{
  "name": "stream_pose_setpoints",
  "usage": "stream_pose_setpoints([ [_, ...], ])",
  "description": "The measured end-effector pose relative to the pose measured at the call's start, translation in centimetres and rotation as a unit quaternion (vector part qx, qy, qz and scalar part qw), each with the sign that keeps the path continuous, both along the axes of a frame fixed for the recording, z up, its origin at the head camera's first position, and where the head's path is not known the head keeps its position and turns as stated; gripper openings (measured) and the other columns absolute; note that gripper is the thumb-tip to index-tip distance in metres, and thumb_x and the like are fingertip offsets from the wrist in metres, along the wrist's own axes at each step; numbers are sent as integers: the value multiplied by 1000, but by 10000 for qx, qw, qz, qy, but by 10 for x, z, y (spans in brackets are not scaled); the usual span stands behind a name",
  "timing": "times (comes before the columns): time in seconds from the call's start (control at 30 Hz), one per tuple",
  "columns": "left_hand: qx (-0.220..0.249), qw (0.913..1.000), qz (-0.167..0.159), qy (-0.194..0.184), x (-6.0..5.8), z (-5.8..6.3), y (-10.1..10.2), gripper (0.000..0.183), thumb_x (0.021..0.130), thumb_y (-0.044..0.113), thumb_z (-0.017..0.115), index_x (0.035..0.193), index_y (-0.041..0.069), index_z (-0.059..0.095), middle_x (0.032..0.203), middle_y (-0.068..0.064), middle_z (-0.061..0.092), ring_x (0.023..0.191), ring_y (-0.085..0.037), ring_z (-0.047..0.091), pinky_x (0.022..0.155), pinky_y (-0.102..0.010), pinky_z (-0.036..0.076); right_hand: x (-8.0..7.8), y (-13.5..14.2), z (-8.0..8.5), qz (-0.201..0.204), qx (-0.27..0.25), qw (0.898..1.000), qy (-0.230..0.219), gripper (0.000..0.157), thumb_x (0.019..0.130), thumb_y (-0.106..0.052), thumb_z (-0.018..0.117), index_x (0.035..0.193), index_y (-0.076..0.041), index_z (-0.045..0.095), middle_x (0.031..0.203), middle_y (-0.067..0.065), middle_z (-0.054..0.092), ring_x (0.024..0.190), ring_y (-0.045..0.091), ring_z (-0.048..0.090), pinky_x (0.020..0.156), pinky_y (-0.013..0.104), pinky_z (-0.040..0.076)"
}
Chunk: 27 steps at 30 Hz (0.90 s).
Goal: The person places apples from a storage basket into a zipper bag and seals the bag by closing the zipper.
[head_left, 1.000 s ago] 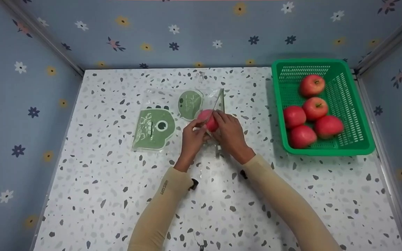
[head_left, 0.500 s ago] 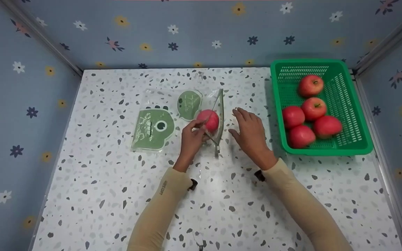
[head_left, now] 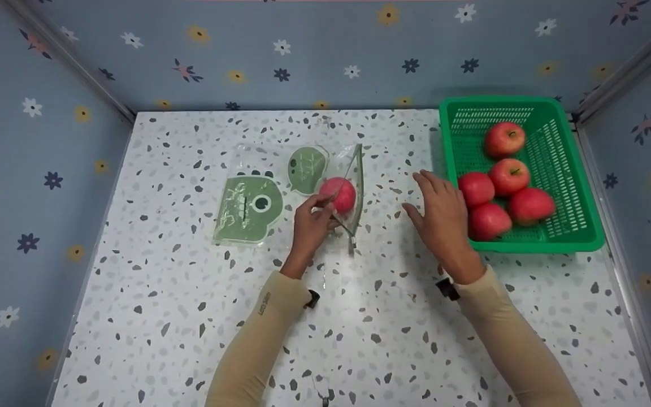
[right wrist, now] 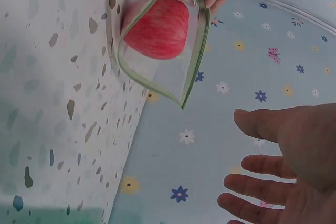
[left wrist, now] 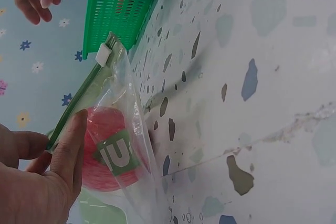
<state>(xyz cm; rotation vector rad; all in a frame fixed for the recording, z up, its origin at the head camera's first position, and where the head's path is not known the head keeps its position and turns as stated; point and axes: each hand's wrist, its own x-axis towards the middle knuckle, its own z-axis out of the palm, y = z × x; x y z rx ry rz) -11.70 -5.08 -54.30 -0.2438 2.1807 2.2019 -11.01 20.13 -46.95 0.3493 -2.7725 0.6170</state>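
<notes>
A clear zip bag (head_left: 249, 212) printed with green dinosaur shapes lies on the table, its green-edged mouth (right wrist: 194, 69) gaping toward the right. Inside it, near the mouth, sits a red apple (head_left: 339, 195). My left hand (head_left: 311, 223) pinches the bag's upper edge at the mouth between thumb and fingers, beside the apple. The white slider (left wrist: 103, 54) shows at one end of the zip in the left wrist view. My right hand (head_left: 444, 223) is held in the air with fingers spread, holding nothing, just left of the green basket (head_left: 529, 247) and overlapping its edge in the head view.
Several red apples (head_left: 509, 176) lie in the basket at the right of the speckled table (head_left: 382, 350). Flower-printed panels (head_left: 325, 51) enclose the table at the back and both sides.
My right hand has let go of the bag and apple and moved right, to the basket's near-left side. The left hand has stayed at the bag's mouth, and the apple rests inside.
</notes>
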Motion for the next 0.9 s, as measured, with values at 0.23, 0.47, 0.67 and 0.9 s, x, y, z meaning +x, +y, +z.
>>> stream_pose_setpoints([
  [0.23,89,10000,-13,-19,-1,-2,0,22,105,0,59,123,-8,68,106,-15,61,83,-29,75,68,-28,66,-1,26,7,-355,-281,9990,-24,54,93,-10,82,141,1,61,146,20,60,132,43,55,114,58,42],
  [0.47,123,9999,-17,-31,-1,-1,0,22,104,-1,60,123,-8,69,107,-16,61,91,-42,74,68,-28,66,0,51,9,-768,-531,9956,-18,54,93,-8,81,143,2,61,147,20,60,135,42,53,114,62,41],
  [0.67,128,9999,-32,-75,0,-1,-1,22,105,-1,60,125,-8,67,111,-17,61,92,-38,74,71,-28,66,2,70,6,-871,-621,9942,113,48,92,-5,81,136,4,64,141,23,63,131,43,56,110,64,44],
  [0.9,129,9999,-14,-98,0,-1,-1,22,105,0,60,124,-8,67,111,-17,61,94,-40,74,70,-27,66,4,92,0,-1035,-510,9932,119,46,92,-1,80,134,7,64,136,26,64,126,46,58,107,64,45],
])
